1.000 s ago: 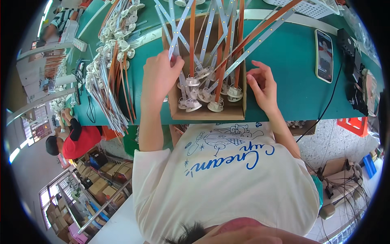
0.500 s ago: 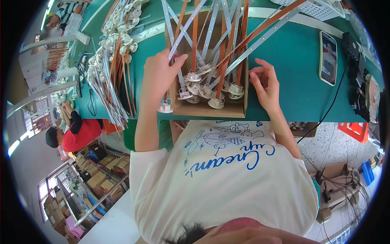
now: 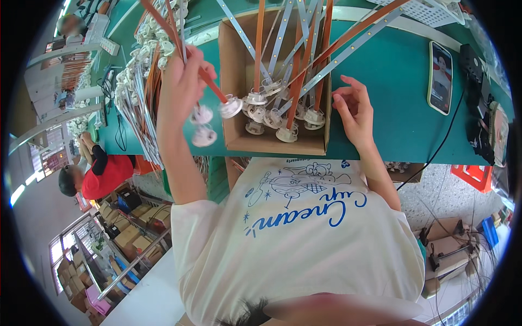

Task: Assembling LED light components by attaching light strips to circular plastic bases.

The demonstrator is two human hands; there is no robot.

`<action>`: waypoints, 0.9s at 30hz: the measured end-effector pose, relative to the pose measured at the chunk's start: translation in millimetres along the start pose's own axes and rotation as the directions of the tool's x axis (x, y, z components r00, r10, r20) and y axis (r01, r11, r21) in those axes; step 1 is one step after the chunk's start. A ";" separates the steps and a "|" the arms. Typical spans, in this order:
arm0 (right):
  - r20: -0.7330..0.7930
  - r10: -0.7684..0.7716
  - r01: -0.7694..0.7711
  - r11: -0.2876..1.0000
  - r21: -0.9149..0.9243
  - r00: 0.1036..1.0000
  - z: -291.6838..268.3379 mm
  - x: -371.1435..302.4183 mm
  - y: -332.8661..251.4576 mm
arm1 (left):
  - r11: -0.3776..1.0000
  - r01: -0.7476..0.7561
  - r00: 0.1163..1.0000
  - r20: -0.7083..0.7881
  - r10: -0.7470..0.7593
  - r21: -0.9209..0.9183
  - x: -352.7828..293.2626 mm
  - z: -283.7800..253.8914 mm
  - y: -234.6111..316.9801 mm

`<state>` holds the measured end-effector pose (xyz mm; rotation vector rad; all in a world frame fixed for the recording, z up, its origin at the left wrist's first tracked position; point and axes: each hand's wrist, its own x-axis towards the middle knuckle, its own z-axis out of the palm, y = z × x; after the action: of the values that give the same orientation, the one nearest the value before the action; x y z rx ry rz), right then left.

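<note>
My left hand (image 3: pixel 185 79) is closed around a few LED strips (image 3: pixel 211 84), some showing their orange-brown side. White round plastic end pieces (image 3: pixel 230 107) dangle below my fingers, left of an open cardboard box (image 3: pixel 274 144). Inside that box more LED strips (image 3: pixel 280 41) stand at a slant, their white round ends (image 3: pixel 287 133) at the bottom and their far ends leaning past its rim. Just right of the box, my right hand (image 3: pixel 356 114) rests by the green table with its fingers loosely bent and apart, holding nothing.
A big heap of similar strips (image 3: pixel 138 103) lies on the left of the green table (image 3: pixel 391 108). At the right are a phone (image 3: pixel 439 77), a black cable and dark devices (image 3: pixel 478 108). A white basket (image 3: pixel 429 12) stands far right. A person in red (image 3: pixel 109 176) works at the left.
My left hand has moved left, away from the box's left edge, lifting a few strips out with it. My right hand has stayed where it was.
</note>
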<state>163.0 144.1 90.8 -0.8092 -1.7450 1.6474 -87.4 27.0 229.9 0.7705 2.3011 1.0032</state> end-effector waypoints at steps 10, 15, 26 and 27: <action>-0.024 -0.007 0.007 1.000 -0.014 1.000 1.3 -2.7 -0.1 | 0.790 -0.306 0.943 0.285 0.174 0.531 39.6 46.6 5.6; -0.026 0.003 -0.003 1.000 -0.003 1.000 0.9 -1.5 0.0 | 0.855 -0.275 0.942 0.302 0.148 0.439 35.8 32.3 -3.3; -0.008 0.008 -0.008 1.000 -0.009 1.000 1.0 -0.5 -0.2 | 0.987 0.026 0.974 0.218 -0.061 0.160 28.3 24.0 -3.8; -0.006 0.004 -0.004 1.000 -0.018 1.000 1.2 -0.9 -0.7 | 0.955 -0.042 0.972 0.231 -0.029 0.293 29.0 29.4 -2.6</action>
<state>162.7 142.6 91.4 -0.8259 -1.7578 1.6323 -89.8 59.0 203.9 0.9602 2.2663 0.5380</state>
